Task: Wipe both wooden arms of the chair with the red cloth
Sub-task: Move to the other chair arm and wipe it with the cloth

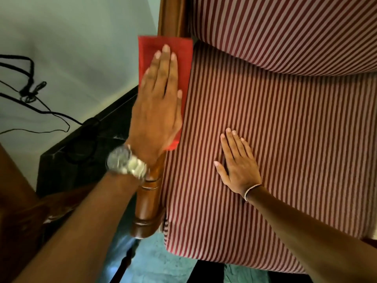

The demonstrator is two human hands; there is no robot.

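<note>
The red cloth (181, 52) lies flat along the chair's left wooden arm (148, 205). My left hand (158, 103), with a metal watch on its wrist, presses palm-down on the cloth, fingers stretched toward the chair back. Most of the arm is hidden under the cloth and hand; only its turned front end shows. My right hand (237, 163) rests flat and open on the red-and-white striped seat cushion (285, 150). The chair's other arm is out of view.
The striped back cushion (285, 27) and a wooden back post (170, 15) rise behind the cloth. A dark cabinet (85, 148) stands left of the chair against a pale wall, with black cables (30, 86) hanging down it. Teal floor shows below.
</note>
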